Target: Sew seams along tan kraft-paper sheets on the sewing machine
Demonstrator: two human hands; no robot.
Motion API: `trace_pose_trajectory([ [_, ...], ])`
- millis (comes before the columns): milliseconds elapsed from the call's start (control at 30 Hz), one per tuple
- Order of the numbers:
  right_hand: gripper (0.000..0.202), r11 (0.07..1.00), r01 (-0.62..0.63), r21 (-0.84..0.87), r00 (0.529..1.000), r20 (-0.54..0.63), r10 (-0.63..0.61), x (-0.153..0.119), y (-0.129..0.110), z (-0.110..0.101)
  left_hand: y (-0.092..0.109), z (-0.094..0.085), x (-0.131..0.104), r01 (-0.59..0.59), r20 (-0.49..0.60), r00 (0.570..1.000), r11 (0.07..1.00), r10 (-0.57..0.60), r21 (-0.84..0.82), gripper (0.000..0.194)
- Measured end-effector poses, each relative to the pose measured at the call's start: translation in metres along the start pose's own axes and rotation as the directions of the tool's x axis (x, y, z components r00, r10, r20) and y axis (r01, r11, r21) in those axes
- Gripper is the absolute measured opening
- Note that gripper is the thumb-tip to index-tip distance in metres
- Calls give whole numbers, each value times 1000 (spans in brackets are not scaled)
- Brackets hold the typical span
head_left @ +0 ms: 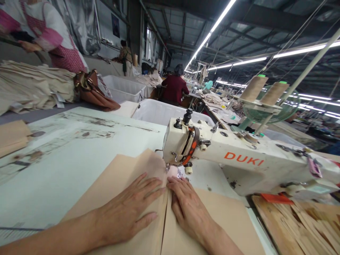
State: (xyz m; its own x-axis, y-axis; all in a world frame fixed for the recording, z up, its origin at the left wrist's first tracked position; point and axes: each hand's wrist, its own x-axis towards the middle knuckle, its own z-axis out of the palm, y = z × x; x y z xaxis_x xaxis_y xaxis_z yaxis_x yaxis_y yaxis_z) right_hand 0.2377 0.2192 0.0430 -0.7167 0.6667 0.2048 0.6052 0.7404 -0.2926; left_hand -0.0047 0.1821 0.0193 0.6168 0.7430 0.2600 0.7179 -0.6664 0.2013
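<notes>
Beige fabric panels lie on the pale green table under the head of a white sewing machine. A seam line runs from near the needle back toward me. To the left of that line, my left hand lies flat on the fabric with its fingers apart. On the other side my right hand rests on the cloth, fingers close together and slightly bent, the tips just in front of the presser foot. No cloth is visibly pinched in either hand. Part of the fabric is hidden beneath my hands and forearms.
Brown thread cones stand behind the machine beside a green fan. A brown handbag and stacked fabric lie at the left. White bins stand beyond the table. A wooden board holds strips at right. Several people work nearby.
</notes>
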Motion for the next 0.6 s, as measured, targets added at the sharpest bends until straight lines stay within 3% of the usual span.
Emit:
trace_pose_trajectory([
  [167,50,995,50,-85,999,15,-48,0,8,-1,-1,3,3,-10,-37,999,1000,11,25,61],
  [367,54,990,63,-127,996,74,-54,22,32,-4,-9,13,23,36,-79,996,997,-30,67,62],
  [500,51,990,58,-129,996,77,-48,22,36,-2,-11,9,26,12,-52,999,997,-8,75,64],
  [600,50,991,50,-126,997,61,-43,19,36,-1,-10,4,24,-38,-106,993,995,48,87,70],
])
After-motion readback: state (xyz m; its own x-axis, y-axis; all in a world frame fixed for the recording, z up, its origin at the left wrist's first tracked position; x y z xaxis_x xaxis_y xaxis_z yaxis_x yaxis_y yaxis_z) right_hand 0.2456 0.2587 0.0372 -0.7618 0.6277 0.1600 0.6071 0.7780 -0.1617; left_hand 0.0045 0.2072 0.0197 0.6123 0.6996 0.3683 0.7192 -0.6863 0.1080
